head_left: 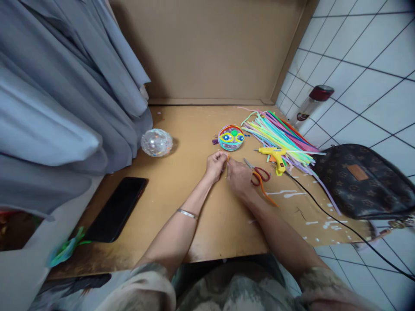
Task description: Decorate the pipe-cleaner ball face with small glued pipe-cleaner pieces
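My left hand [216, 166] and my right hand [239, 177] meet over the middle of the table, fingertips pinched together. A small bit of orange pipe cleaner [228, 157] shows between them, held by both. Just beyond my hands sits a round, clear ball decorated as a colourful face [231, 138], with blue eyes, yellow outlines and a green spot. Close to my right hand lie red-handled scissors [257, 172], with another length of orange pipe cleaner [264, 190] across their handles; whether it joins the held piece is hidden.
A yellow hot glue gun [274, 156] rests by a pile of coloured pipe cleaners [279, 136], its black cord [311, 201] running right. A clear ball [157, 142] and phone [115, 210] lie left. A brown bag [366, 181] and bottle [311, 106] stand right; a grey curtain [65, 95] hangs left.
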Available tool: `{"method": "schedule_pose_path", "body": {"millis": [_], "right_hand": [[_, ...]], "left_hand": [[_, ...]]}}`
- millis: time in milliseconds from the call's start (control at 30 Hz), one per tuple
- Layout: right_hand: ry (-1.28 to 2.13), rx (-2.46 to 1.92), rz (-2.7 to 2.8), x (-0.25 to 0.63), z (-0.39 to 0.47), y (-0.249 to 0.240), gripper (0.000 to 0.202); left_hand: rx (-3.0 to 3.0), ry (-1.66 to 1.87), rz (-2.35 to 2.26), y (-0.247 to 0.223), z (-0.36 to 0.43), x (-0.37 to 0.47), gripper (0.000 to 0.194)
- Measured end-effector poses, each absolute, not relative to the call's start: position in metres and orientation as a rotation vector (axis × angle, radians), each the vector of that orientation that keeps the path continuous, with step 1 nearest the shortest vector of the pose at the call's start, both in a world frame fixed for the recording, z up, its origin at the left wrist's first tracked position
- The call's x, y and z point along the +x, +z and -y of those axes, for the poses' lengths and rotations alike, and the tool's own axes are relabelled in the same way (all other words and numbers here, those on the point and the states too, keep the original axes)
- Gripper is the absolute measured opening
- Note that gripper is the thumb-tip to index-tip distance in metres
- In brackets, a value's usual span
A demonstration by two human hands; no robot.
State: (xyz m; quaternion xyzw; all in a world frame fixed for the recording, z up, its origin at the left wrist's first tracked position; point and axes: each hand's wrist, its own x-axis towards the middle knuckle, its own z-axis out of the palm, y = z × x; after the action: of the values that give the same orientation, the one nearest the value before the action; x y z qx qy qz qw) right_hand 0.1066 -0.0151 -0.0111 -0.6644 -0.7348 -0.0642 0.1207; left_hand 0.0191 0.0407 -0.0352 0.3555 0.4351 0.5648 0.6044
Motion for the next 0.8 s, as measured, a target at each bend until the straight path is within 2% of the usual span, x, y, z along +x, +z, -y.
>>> {"method": "schedule_pose_path", "body": {"millis": [200,333,467,800], "right_hand": [[-0.224,-1.867,2.008,0.121,0.005,-0.024,0.030],[-0.271,-1.773,1.806,0.131,-0.011,-0.029,0.038],[-0.265,-1.777,1.668,0.135,-0.026,-0.026,0.038],[-0.231,-1.861,1.732,0.129,-0.032,-0.018,0.037]], "left_hand": [[0.814,1.382,-0.967,-0.035,-0.041,0.020,0.033],[0.830,1.399,-0.902,-0.031,-0.042,0.018,0.041],[0.859,1.403,-0.923,-0.030,-0.043,0.017,0.040],[0.897,1.339,-0.984,-0.032,-0.045,0.020,0.040]]}}
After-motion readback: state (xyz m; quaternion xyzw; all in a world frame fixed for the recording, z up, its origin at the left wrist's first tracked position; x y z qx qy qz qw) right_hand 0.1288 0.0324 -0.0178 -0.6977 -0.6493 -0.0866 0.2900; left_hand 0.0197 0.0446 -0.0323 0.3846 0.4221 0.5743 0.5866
